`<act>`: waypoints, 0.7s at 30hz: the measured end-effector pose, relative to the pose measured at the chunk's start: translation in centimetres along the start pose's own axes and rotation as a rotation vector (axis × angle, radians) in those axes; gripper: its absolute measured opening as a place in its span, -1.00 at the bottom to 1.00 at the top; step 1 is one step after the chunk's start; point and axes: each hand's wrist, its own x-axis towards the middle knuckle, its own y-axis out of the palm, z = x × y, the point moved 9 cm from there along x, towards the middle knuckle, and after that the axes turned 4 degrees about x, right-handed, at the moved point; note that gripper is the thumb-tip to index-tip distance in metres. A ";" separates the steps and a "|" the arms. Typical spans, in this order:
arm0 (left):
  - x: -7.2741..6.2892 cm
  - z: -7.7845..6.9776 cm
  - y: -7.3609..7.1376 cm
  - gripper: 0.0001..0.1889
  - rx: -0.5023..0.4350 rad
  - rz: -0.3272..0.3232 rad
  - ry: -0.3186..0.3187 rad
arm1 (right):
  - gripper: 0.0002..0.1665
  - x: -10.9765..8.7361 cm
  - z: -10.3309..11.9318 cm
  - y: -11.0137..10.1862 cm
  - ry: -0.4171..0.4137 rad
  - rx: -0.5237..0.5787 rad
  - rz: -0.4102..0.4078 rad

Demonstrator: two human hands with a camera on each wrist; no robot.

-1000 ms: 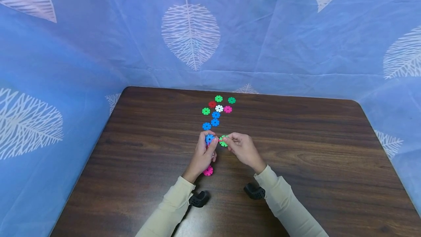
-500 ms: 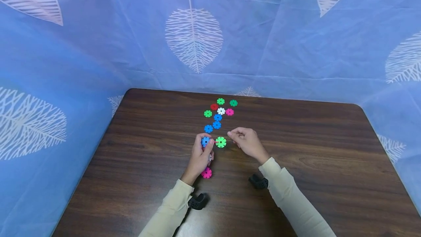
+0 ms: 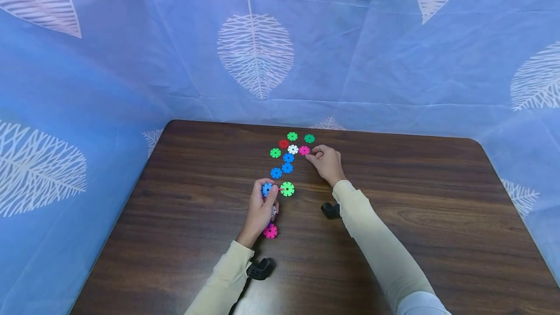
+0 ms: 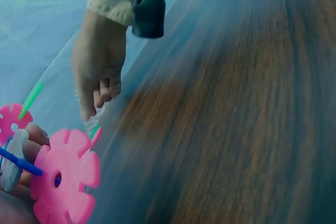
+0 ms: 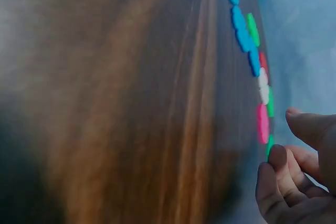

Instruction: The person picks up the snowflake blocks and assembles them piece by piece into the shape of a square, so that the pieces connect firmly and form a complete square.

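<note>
My left hand (image 3: 258,214) grips a joined cluster of notched plastic discs. On it show a blue disc (image 3: 268,189), a light green disc (image 3: 287,189) sticking out to the right, and a pink disc (image 3: 270,231) hanging below. The left wrist view adds a white disc (image 4: 14,162) between the fingers and a second pink disc (image 4: 11,121). Farther back, my right hand (image 3: 327,163) reaches over the table, its fingertips right beside a loose pink disc (image 3: 304,150). Thumb and fingers stand apart in the right wrist view, with nothing between them.
Around that pink disc lie a white disc (image 3: 292,149), a red disc (image 3: 284,144) and several green ones, such as the dark green disc (image 3: 309,138). Loose blue discs (image 3: 287,167) trail toward my left hand. Blue leaf-patterned cloth (image 3: 255,52) hangs behind the wooden table (image 3: 415,198).
My right hand has let go of the light green disc on the cluster and moved back to the loose pink disc. The left hand, still holding the cluster, has shifted slightly left.
</note>
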 end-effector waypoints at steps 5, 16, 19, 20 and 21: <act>0.2 0.2 -0.3 -0.73 -0.007 -0.008 -0.015 | -0.58 1.1 -0.7 0.7 0.060 -0.030 -0.047; 0.3 0.0 -0.6 -0.74 -0.012 -0.014 -0.019 | -0.50 1.7 0.0 1.4 0.077 -0.226 -0.086; 0.3 0.0 -0.6 -0.75 -0.016 -0.014 -0.020 | -0.52 1.6 0.1 1.5 0.067 -0.244 -0.086; 0.4 -0.1 -0.6 -0.75 -0.014 -0.016 -0.016 | -0.53 1.6 0.1 1.6 0.064 -0.253 -0.083; 0.4 -0.1 -0.6 -0.75 -0.012 -0.019 -0.013 | -0.55 1.6 0.1 1.7 0.059 -0.263 -0.082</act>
